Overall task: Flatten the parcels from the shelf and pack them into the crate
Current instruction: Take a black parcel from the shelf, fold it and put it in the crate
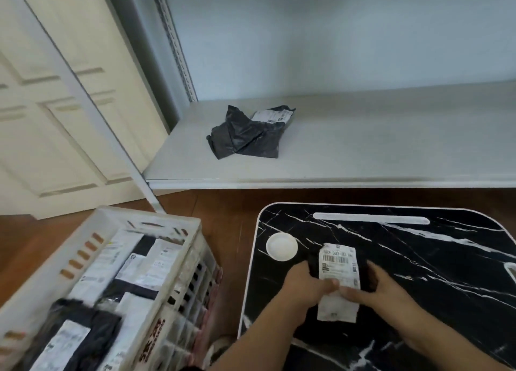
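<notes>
Centrally, the left hand [310, 282] and right hand [375, 289] press flat on a labelled black parcel [339, 275] lying on the marbled counter [446, 259]. Left, the white crate [192, 256] holds packed parcels; a crumpled dark parcel [247, 136] remains on the far shelf [391, 136].

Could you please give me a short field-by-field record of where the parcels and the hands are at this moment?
Work surface: black marble-pattern table
Parcel being flattened: black parcel with white label, lying on the table
Left hand: pressing the parcel's left side
Right hand: pressing its right side
Shelf: one crumpled dark parcel left on it
Crate: white, on the floor left of the table, already holding several parcels
Other: small white dish on the table
</notes>
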Demonstrator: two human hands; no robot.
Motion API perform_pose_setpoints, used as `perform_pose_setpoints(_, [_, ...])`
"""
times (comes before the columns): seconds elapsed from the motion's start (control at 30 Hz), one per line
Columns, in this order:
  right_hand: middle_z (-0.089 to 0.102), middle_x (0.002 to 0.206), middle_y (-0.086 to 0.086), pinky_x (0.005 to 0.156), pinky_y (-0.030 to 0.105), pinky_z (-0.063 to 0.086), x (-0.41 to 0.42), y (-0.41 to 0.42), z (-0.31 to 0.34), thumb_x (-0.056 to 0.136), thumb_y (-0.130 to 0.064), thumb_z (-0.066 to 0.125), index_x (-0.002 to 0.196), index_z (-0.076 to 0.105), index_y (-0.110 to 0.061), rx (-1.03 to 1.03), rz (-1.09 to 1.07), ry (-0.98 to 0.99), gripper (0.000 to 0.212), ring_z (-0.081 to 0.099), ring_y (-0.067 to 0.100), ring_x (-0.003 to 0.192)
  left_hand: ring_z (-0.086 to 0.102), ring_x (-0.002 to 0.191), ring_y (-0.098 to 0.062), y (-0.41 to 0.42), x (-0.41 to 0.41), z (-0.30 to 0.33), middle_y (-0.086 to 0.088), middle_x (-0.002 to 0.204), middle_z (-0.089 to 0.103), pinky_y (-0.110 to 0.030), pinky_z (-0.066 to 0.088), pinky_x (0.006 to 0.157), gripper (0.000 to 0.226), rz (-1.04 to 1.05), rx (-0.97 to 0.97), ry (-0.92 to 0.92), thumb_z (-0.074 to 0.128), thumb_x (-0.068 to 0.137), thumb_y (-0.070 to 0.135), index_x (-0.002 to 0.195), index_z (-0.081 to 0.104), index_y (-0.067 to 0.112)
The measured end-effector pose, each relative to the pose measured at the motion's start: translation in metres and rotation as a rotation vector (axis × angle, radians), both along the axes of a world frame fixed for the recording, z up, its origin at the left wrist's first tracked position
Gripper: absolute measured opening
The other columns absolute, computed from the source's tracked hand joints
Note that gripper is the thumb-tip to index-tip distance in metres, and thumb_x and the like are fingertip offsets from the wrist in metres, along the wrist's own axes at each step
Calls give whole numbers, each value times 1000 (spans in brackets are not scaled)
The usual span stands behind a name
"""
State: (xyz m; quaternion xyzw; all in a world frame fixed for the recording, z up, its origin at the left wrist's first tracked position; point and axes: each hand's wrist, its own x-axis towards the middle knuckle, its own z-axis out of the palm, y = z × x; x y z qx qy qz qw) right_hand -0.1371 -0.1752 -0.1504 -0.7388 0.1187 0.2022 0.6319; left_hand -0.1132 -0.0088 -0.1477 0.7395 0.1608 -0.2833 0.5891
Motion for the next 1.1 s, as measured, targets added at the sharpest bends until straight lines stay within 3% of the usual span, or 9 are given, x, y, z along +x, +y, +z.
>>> perform_pose_setpoints(0.07, [74,98,11,88,42,53,9,10,14,60,-14,83,113,61,-8,162,-78,78,58,71,29,90,67,99,-15,19,2,13,-1,108,70,-26,55,81,22,-19,-35,-56,71,83,10,103,66,18])
perform_pose_setpoints(0.13, [73,99,18,95,51,50,19,28,29,63,-7,77,111,65,0,251,-77,115,50,71,35,92,67,101,-16,41,4,24,-3,112,70,-28,55,85,28,-7,-44,-117,72,83,9,109,67,15])
perform_pose_setpoints(0.27, [74,95,17,85,43,54,33,83,57,65,-2,77,101,70,-1,193,-16,37,37,73,31,86,68,97,-18,92,8,38,-3,107,72,-33,56,86,21,85,-52,-195,75,80,9,100,70,16])
perform_pose_setpoints(0.5, [76,83,8,55,27,57,66,202,81,74,0,78,93,71,-5,170,-8,-116,20,73,22,72,71,95,-24,205,8,63,-7,102,74,-43,56,88,32,321,-242,-202,76,79,9,110,67,7])
perform_pose_setpoints(0.63, [75,88,6,61,28,57,82,272,80,76,-3,78,89,72,-9,115,95,-156,15,73,20,77,71,95,-26,262,3,51,-9,105,73,-43,57,86,33,470,-200,-220,72,82,5,114,63,6])
perform_pose_setpoints(0.77, [68,112,2,85,32,52,95,326,55,82,-19,76,115,63,-13,-203,345,-286,36,64,18,102,69,93,-29,328,9,19,-12,103,70,-47,56,86,27,742,-75,-169,72,82,4,105,58,6])
perform_pose_setpoints(0.9, [46,141,-1,101,33,40,97,354,22,83,-43,70,144,38,-23,-628,887,-422,71,47,19,124,64,80,-32,385,12,-23,-17,92,64,-43,57,69,20,873,153,-21,56,83,-9,101,58,1])
perform_pose_setpoints(1.0, [25,156,4,118,40,18,104,372,-1,90,-51,57,150,28,-19,-855,1084,-568,74,20,23,144,60,73,-32,410,19,-47,-18,84,61,-37,54,63,29,873,309,37,47,81,-12,103,61,0])
perform_pose_setpoints(1.1, [2,163,5,121,43,-3,115,388,-18,95,-54,44,154,13,-17,-1010,1193,-631,76,-7,23,149,58,68,-26,426,36,-60,-10,84,61,-32,50,56,41,870,445,-9,45,83,-6,118,59,7])
